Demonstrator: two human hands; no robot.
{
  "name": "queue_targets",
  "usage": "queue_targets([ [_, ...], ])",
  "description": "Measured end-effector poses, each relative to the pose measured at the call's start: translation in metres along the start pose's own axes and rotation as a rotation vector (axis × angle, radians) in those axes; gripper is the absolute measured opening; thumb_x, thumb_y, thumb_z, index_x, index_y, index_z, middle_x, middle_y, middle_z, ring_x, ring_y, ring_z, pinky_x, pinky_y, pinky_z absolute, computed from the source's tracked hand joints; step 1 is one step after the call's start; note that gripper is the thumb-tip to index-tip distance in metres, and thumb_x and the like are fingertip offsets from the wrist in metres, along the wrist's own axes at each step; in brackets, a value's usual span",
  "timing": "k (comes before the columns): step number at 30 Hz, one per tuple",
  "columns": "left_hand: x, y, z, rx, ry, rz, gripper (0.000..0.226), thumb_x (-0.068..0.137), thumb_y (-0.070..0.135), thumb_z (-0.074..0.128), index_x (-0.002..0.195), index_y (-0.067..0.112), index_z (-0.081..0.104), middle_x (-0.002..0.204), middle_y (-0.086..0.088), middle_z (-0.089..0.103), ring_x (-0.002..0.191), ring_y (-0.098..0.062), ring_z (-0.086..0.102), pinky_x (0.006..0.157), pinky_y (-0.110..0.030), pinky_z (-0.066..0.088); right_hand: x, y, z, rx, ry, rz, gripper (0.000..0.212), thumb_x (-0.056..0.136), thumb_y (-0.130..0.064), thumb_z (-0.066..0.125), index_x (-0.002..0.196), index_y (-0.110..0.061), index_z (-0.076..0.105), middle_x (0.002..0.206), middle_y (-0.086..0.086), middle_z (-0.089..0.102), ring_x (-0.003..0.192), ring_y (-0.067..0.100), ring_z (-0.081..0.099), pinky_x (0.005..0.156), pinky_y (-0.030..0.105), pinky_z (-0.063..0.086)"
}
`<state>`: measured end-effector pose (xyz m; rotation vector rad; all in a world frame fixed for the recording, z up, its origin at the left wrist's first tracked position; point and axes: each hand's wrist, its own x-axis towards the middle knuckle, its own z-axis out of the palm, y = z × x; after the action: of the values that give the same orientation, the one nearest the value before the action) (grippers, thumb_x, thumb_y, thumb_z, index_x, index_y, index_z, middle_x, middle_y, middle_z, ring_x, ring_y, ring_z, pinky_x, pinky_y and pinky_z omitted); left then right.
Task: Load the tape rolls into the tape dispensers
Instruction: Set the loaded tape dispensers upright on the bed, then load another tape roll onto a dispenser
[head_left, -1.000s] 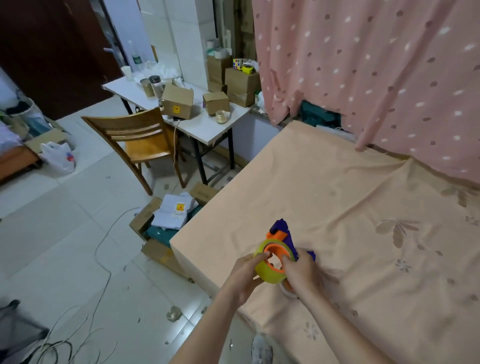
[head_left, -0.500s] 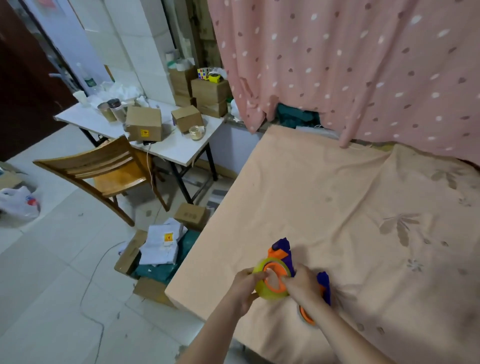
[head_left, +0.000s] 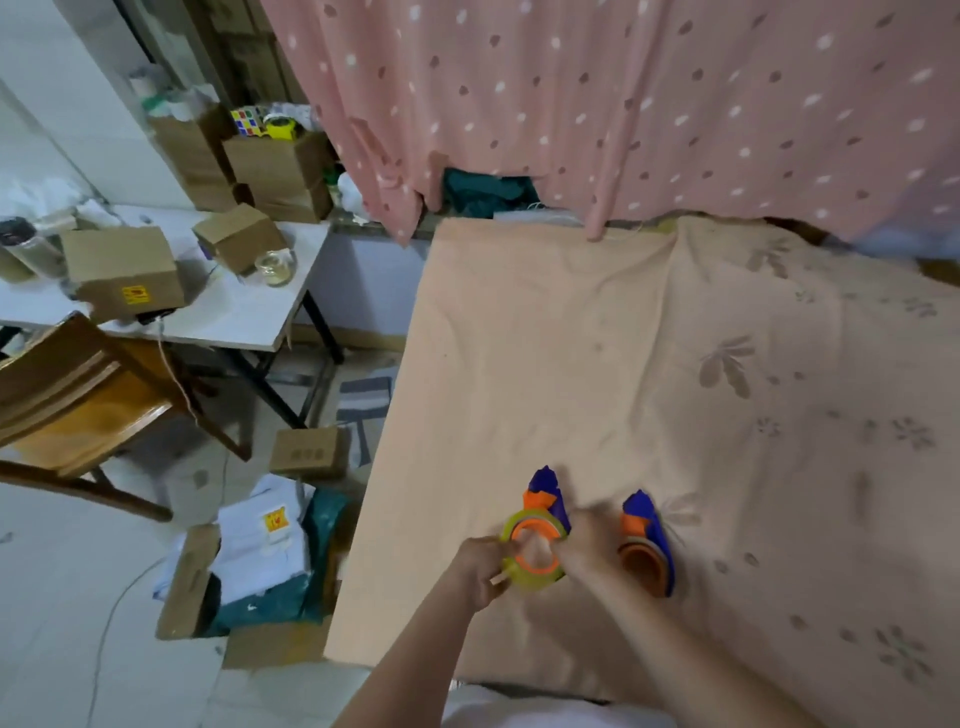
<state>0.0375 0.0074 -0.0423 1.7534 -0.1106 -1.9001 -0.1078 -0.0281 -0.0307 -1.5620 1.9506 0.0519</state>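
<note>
item: tape roll (head_left: 532, 564), yellow, half-seated on blue-orange dispenser (head_left: 545, 499) at the bed (head_left: 571, 338) near edge. left hand (head_left: 478, 569) and right hand (head_left: 589, 543) fingers pinch its rim. advice: press squarely onto hub. second dispenser (head_left: 647, 540) just beside.

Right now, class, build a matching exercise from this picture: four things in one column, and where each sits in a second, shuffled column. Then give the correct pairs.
Things
1. yellow-green tape roll with orange core
2. second blue and orange tape dispenser
3. small clear glass jar
4. multicoloured puzzle cube

Places
A. on the white side table
B. between both hands
C. on stacked cardboard boxes
D. lying on the peach floral cloth, right of the hands

Pairs: 1-B, 2-D, 3-A, 4-C
</note>
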Motion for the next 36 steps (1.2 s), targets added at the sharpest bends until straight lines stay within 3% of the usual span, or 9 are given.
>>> queue_targets([
  [3, 0.006, 0.004, -0.007, 0.089, 0.04, 0.03, 0.006, 0.094, -0.005, 0.064, 0.098, 0.0, 0.063, 0.097, -0.014, 0.059, 0.084, -0.025, 0.055, 0.078, -0.034, 0.05, 0.002, -0.003, 0.005, -0.051, 0.004, 0.007, 0.037, 0.082, -0.026, 0.065, 0.115, -0.009, 0.068, 0.077, 0.007, 0.069, 0.074, 0.024, 0.068, 0.062, 0.03, 0.051],
  [7, 0.016, 0.013, -0.016, 0.247, 0.04, 0.089, 0.023, 0.092, -0.012, 0.058, 0.073, 0.001, 0.057, 0.085, -0.017, 0.051, 0.069, -0.022, 0.047, 0.063, -0.028, 0.042, 0.007, -0.011, 0.008, -0.12, 0.035, 0.024, 0.031, 0.077, -0.032, 0.07, 0.105, -0.019, 0.069, 0.073, -0.001, 0.062, 0.07, 0.018, 0.062, 0.068, 0.03, 0.057],
  [10, 0.022, 0.017, -0.019, 0.359, 0.08, 0.108, 0.014, 0.091, -0.013, 0.055, 0.08, -0.004, 0.058, 0.087, -0.018, 0.047, 0.073, -0.023, 0.041, 0.068, -0.033, 0.037, 0.012, -0.016, 0.015, -0.102, 0.031, 0.008, 0.041, 0.079, -0.031, 0.068, 0.119, -0.022, 0.064, 0.099, 0.006, 0.07, 0.091, 0.026, 0.069, 0.082, 0.037, 0.058],
  [13, 0.029, 0.011, -0.023, 0.388, 0.101, 0.093, 0.03, 0.089, -0.016, 0.054, 0.063, 0.0, 0.056, 0.076, -0.012, 0.05, 0.073, -0.022, 0.045, 0.067, -0.032, 0.04, 0.016, -0.017, 0.024, -0.094, 0.046, 0.023, 0.033, 0.085, -0.029, 0.062, 0.117, -0.018, 0.063, 0.103, 0.006, 0.069, 0.096, 0.027, 0.067, 0.085, 0.037, 0.056],
  [17, 0.032, 0.009, -0.022, 0.322, 0.081, 0.096, 0.019, 0.092, -0.016, 0.048, 0.095, -0.011, 0.066, 0.092, -0.016, 0.056, 0.092, -0.024, 0.05, 0.073, -0.031, 0.044, 0.017, -0.016, 0.035, 0.008, -0.091, 0.044, 0.024, 0.092, -0.019, 0.053, 0.11, -0.009, 0.065, 0.107, 0.013, 0.069, 0.107, 0.035, 0.065, 0.092, 0.04, 0.051],
  [23, 0.023, 0.019, -0.017, 0.342, 0.157, 0.072, 0.019, 0.095, -0.004, 0.044, 0.078, 0.002, 0.051, 0.078, -0.015, 0.052, 0.07, -0.027, 0.051, 0.064, -0.032, 0.042, 0.019, -0.012, 0.019, 0.122, -0.185, 0.044, 0.008, 0.092, -0.019, 0.057, 0.093, -0.011, 0.058, 0.092, 0.011, 0.064, 0.093, 0.029, 0.064, 0.065, 0.028, 0.042],
  [27, 0.013, 0.028, 0.012, 0.523, 0.384, 0.296, 0.019, 0.097, 0.011, 0.044, 0.096, 0.0, 0.06, 0.112, -0.026, 0.069, 0.109, -0.041, 0.064, 0.087, -0.042, 0.052, 0.017, 0.015, -0.005, 0.029, 0.145, 0.078, 0.042, 0.09, -0.018, 0.059, 0.13, -0.007, 0.052, 0.125, 0.016, 0.059, 0.12, 0.035, 0.054, 0.098, 0.039, 0.047],
  [32, 0.009, 0.02, 0.073, 0.594, 0.111, 0.374, 0.023, 0.099, 0.016, 0.042, 0.086, 0.015, 0.061, 0.099, -0.019, 0.072, 0.09, -0.035, 0.067, 0.073, -0.032, 0.048, 0.011, 0.064, -0.022, -0.025, 0.153, 0.357, 0.101, 0.078, -0.047, 0.075, 0.153, -0.009, 0.019, 0.151, 0.021, 0.028, 0.135, 0.041, 0.036, 0.108, 0.049, 0.037],
  [36, 0.011, -0.002, 0.114, 0.43, -0.086, 0.102, 0.021, 0.106, 0.016, 0.039, 0.107, 0.014, 0.06, 0.103, -0.009, 0.061, 0.081, -0.021, 0.057, 0.073, -0.031, 0.048, 0.014, 0.089, -0.013, 0.114, 0.046, 0.372, 0.11, 0.073, -0.052, 0.079, 0.152, -0.006, 0.019, 0.154, 0.022, 0.029, 0.137, 0.04, 0.039, 0.111, 0.05, 0.039],
])
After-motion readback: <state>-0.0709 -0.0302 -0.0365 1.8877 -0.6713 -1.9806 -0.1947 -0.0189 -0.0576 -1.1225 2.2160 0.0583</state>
